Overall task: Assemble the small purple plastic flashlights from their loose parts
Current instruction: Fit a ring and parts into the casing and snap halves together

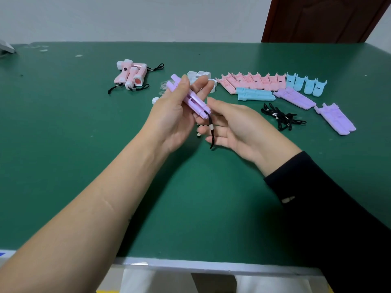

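My left hand [173, 115] grips two purple flashlight body halves [190, 98] held side by side, tilted with their lower end toward me. A black lanyard [211, 132] hangs from that lower end. My right hand [237, 127] lies palm up just right of it, fingers relaxed under the dangling cord, thumb tip near the shells' lower end. More purple shell halves [294, 97] and another purple pair [336, 119] lie on the green table [190, 197] to the right.
Finished pink flashlights [131, 75] lie at the back left. Rows of pink shells [251, 81] and blue shells [306, 84], a blue pair [255, 95], white caps [201, 77], clear lenses [163, 85] and a pile of black lanyards [279, 117] lie behind my hands.
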Demonstrator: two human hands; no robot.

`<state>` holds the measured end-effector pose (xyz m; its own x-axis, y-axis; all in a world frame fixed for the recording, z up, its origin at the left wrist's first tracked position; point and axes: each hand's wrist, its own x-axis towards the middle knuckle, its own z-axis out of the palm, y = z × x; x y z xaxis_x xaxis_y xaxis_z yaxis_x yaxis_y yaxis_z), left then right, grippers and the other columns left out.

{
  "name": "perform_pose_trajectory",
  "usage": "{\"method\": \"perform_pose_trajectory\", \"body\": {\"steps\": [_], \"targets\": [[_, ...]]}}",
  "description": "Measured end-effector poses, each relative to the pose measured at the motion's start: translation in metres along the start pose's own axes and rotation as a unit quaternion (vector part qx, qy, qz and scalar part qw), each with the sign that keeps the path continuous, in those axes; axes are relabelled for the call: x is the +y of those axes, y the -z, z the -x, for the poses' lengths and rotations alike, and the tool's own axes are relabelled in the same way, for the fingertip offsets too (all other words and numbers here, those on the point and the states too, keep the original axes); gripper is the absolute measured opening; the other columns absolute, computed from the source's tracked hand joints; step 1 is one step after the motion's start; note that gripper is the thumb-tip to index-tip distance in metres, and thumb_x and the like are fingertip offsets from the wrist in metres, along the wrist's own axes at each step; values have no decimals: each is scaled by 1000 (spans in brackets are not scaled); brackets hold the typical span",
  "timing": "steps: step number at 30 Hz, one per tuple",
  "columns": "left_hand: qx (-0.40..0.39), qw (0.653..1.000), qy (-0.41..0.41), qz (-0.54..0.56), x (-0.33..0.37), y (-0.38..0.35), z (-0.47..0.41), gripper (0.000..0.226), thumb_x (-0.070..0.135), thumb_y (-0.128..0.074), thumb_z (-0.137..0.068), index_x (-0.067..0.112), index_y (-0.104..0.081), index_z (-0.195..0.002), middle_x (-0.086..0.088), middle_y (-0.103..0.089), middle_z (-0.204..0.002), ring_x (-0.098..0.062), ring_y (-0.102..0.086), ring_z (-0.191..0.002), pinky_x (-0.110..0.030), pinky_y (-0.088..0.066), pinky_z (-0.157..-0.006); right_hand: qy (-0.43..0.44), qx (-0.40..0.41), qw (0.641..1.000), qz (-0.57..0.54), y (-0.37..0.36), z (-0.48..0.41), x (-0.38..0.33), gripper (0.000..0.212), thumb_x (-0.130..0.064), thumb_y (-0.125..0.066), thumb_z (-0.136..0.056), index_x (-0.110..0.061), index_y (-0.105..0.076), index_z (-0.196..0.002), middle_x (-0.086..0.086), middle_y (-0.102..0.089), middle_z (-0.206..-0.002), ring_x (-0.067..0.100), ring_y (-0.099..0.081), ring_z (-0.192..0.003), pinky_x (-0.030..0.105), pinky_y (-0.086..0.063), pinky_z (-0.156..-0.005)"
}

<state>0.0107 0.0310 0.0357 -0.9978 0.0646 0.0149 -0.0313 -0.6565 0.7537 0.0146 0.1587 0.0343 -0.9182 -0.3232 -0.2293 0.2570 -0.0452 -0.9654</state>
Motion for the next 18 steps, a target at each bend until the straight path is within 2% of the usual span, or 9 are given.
{"method": "perform_pose_trajectory", "body": {"steps": [5, 9, 13, 18], "targets": [[-2, 999, -34, -34, 0, 0, 0, 17, 20, -37, -106, 10, -47, -96, -2, -73, -92, -13, -71, -91, -32, -58, -71, -13, -10, 999, -32, -2, 1, -1, 27, -32, -47, -100, -14, -65, -91, -1, -65, -68, 13, -59, -53, 25, -53, -57], [-13, 994, -46, -96, -2, -1, 1, 13, 22, -36, -106, 15, -44, -99, -3, -68, -107, -12, -70, -96, -31, -55, -65, -7, -3, 1000, -14, -5, 0, 1, 29, -34, -42, -102, -14, -61, -94, 0, -59, -69, 9, -41, -44, 22, -35, -45], [-19, 993, -63, -97, -1, -3, 3, 12, 20, -35, -107, 13, -43, -100, -6, -66, -109, -12, -71, -94, -35, -56, -84, 4, -9, 1000, -8, -6, -1, 3, 28, -36, -40, -102, -16, -56, -93, 0, -52, -67, 9, -30, -44, 22, -22, -44], [-25, 991, -67, -110, 0, -4, 4, 14, 21, -35, -106, 14, -44, -97, -4, -66, -111, -12, -69, -98, -35, -57, -80, 14, -23, 1000, -9, -7, -3, 5, 27, -41, -41, -101, -19, -54, -92, -4, -49, -61, 8, -24, -44, 20, -17, -41]]}}
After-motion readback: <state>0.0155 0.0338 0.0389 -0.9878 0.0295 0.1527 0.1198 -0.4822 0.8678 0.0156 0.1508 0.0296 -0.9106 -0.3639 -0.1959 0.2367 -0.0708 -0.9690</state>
